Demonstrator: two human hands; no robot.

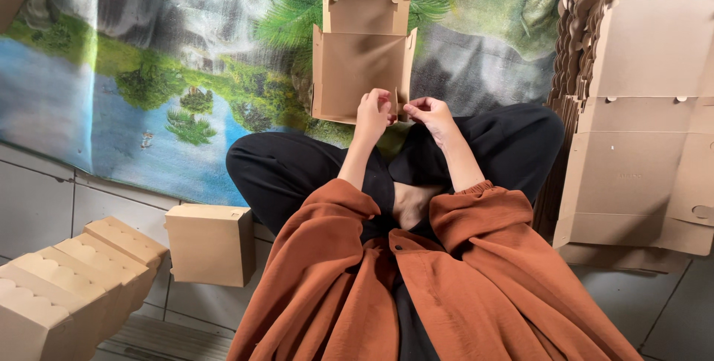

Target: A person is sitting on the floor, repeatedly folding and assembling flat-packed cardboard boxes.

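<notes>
Left hand (372,113) and right hand (429,112) both pinch the near edge of a half-folded box (355,67), held over the knees. Flat blanks (643,153) right; closed box (211,243) on floor, near left.

Matt brown cardboard forms the half-folded box (362,71) and the stack of flat sheets (647,130); the rust-orange shirt (446,287) is soft woven cloth; the floor tiles (44,205) are smooth grey.

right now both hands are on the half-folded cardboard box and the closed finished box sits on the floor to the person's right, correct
Not quite. In the head view, both hands, left hand and right hand, are on the half-folded cardboard box, but the closed finished box sits to the person's left.
</notes>
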